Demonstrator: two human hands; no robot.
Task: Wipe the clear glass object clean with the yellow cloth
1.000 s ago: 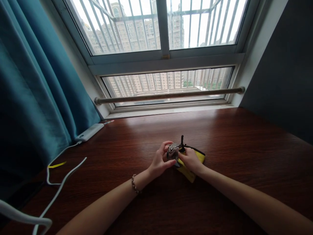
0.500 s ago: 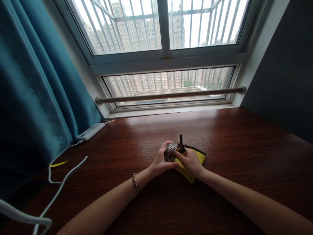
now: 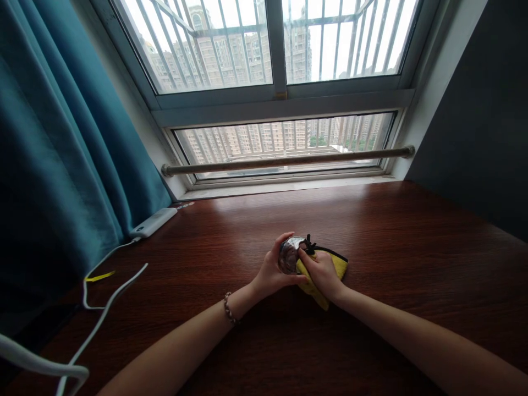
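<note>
My left hand [image 3: 270, 270] is curled around a small rounded object with dark and silvery swirls [image 3: 287, 255], thumb below and fingers over its top. My right hand [image 3: 322, 270] presses a yellow cloth with a black edge [image 3: 339, 265] against that object's right side, fingers closed on the cloth. A short black stalk-like piece [image 3: 309, 244] sticks out at the object's top right. Both hands hover just above the dark wooden tabletop [image 3: 371, 231], near its middle. A beaded bracelet [image 3: 228, 309] is on my left wrist.
A white power bank [image 3: 152, 222] lies at the back left by the teal curtain [image 3: 61, 165], with white cables [image 3: 103, 308] trailing toward the near left corner. A metal rail [image 3: 289, 160] runs along the window. A dark wall [image 3: 474, 121] stands on the right.
The object has been turned in my left hand, so the black stalk now leans to the right instead of standing up. My right hand shifted the cloth slightly over it.
</note>
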